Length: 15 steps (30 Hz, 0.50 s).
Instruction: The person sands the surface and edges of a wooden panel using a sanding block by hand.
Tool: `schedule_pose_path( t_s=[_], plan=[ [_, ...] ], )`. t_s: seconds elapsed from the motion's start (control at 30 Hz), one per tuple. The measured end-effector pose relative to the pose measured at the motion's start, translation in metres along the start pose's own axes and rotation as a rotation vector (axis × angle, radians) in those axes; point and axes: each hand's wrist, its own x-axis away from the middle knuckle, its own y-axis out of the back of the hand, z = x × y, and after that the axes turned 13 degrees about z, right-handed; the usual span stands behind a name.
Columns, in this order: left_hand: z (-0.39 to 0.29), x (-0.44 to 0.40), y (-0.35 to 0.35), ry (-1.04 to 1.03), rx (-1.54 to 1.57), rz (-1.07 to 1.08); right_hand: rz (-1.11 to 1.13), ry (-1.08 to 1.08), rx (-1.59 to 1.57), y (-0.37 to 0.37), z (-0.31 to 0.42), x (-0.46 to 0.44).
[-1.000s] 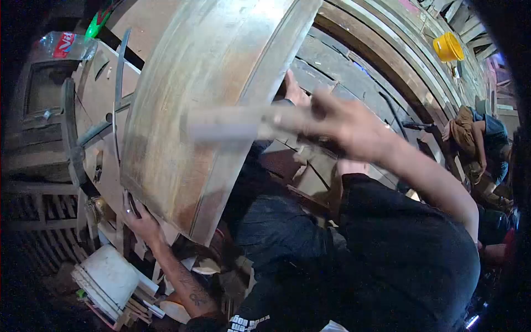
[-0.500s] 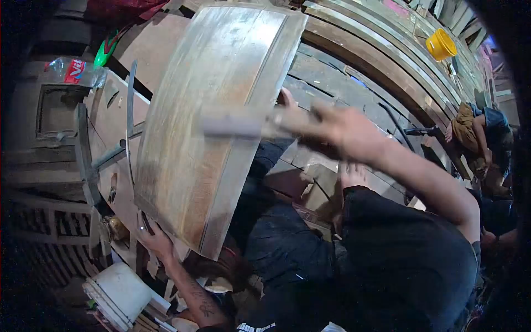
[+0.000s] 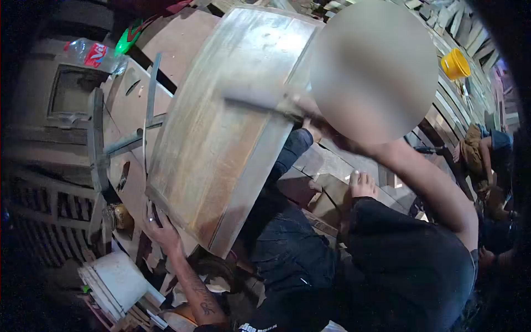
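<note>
- Left hand (image 3: 165, 233): lower left of the frame, at the panel's lower-left corner. Fingers slightly spread at the edge; whether they pinch it cannot be told. Keep this hold firm and clear of the stroke.
- Panel (image 3: 215, 149): centre of the frame, tilted, its face apparently curved. Brace it so that it does not rock under pressure.
- Right hand (image 3: 344, 133): centre right, closed around the tool (image 3: 249, 98); single fingers are lost in blur. The tool lies over the panel's face; contact cannot be confirmed. Follow the curve with even pressure, easing off at the borders.
- Right edge: one foot (image 3: 312, 130) shows just beside it; the other foot (image 3: 363, 185) is farther right. Limit overrun here.
- Left edge: a bar (image 3: 153, 88) runs near it. Stop strokes short.
- Open room: floor shows between the feet, centre right.
- Upper left: bottle (image 3: 97, 54), well apart.
- Upper right: yellow bucket (image 3: 456, 64), outside the stroke.
</note>
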Motion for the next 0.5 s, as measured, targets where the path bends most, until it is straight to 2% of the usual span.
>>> schedule_pose_path(
  t_s=[0.03,0.1,0.13,0.17,0.2,0.23,0.3,0.33,0.4,0.43,0.47,0.5],
  plan=[
    [-0.011,0.001,0.002,0.015,0.004,-0.012,0.003,0.018,0.008,0.006,-0.021,-0.009],
    [-0.025,0.004,0.004,0.136,0.042,-0.006,-0.271,-0.273,0.085,0.018,-0.040,-0.022],
    [-0.010,0.004,0.001,0.128,-0.003,0.011,-0.265,-0.200,0.060,0.014,-0.037,-0.020],
    [-0.009,0.004,0.001,0.138,0.000,0.007,-0.167,-0.144,0.055,0.009,-0.020,-0.018],
    [-0.009,0.004,0.001,0.119,0.047,0.009,0.027,-0.084,0.007,0.007,0.016,-0.011],
    [-0.010,0.002,0.000,0.096,0.094,0.012,0.089,0.146,0.008,-0.003,0.045,-0.001],
    [-0.009,0.003,0.001,0.094,0.093,0.020,0.307,0.397,-0.046,-0.016,0.084,0.016],
    [-0.006,0.004,0.002,0.076,0.048,0.026,0.312,0.395,-0.057,-0.020,0.079,0.015],
    [-0.007,0.002,0.000,0.059,0.015,0.020,-0.028,0.433,0.125,-0.020,0.043,0.000],
    [-0.011,0.003,0.000,0.060,0.023,0.009,0.071,0.183,0.179,-0.010,0.021,-0.009],
    [-0.014,0.005,0.002,0.063,0.030,0.001,-0.035,0.019,0.121,0.010,-0.001,-0.019],
    [-0.015,0.005,0.005,0.073,0.037,-0.008,-0.248,-0.036,0.228,0.011,-0.032,-0.034]
  ],
)
